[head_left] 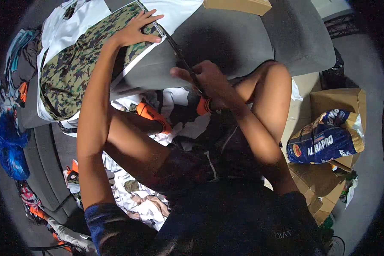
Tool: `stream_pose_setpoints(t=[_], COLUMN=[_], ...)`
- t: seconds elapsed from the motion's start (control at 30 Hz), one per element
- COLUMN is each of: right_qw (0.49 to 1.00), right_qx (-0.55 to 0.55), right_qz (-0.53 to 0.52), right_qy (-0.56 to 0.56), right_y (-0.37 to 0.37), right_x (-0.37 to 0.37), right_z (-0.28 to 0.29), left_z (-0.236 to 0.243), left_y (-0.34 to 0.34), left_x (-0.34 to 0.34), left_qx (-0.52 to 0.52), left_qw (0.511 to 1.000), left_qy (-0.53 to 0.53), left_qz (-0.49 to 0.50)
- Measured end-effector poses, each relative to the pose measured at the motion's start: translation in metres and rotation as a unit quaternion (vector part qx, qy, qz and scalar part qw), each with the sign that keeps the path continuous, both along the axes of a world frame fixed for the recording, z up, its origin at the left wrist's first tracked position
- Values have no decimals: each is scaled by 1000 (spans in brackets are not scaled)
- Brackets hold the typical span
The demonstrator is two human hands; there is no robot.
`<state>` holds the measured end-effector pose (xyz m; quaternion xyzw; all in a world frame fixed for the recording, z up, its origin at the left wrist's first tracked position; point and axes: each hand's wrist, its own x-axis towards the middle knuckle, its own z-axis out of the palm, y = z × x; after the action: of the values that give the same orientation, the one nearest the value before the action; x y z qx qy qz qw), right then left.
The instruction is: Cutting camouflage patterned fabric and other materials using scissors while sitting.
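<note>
The person's left hand lies open, fingers spread, over the corner of a green, brown and black camouflage cloth. The right hand is closed around a long, narrow, dark, straight object; its exact kind is hard to tell. The object slants from that fist to the cloth's pale-bordered edge, just beside the left fingertips. The cloth, smooth at the top and softly rumpled lower down, spreads below and left of the left hand, over smooth white fabric. Both lie on a grey, matte, padded sofa. Below are 2 orange-and-black knitted socks on the feet and crumpled fabric scraps. At right, a glossy blue-and-yellow plastic sack slumps against a brown cardboard box.
</note>
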<state>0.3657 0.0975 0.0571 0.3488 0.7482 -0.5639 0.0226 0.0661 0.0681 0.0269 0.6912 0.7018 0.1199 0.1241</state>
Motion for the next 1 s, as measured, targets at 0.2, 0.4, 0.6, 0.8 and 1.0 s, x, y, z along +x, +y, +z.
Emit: stream_pose_setpoints(t=[0.2,0.4,0.6,0.8,1.0], right_qw=[997,992,997,999,997], right_qx=[-51,-120,-73,-43,-69], right_qz=[35,12,35,24,3], right_qy=[44,-36,-9,-2,-18], right_y=[1,6,13,15,17], right_x=[10,-1,-21,-28,-31], right_z=[-8,-2,-2,-5,-2], left_z=[5,12,8,0,-2], left_y=[0,2,4,11,12], left_x=[-2,-16,-22,-24,-25], left_qx=[21,107,72,53,41], left_qw=[1000,987,992,991,995], left_qy=[-4,-120,-101,-118,-88], left_qz=[-3,-27,-33,-36,-28])
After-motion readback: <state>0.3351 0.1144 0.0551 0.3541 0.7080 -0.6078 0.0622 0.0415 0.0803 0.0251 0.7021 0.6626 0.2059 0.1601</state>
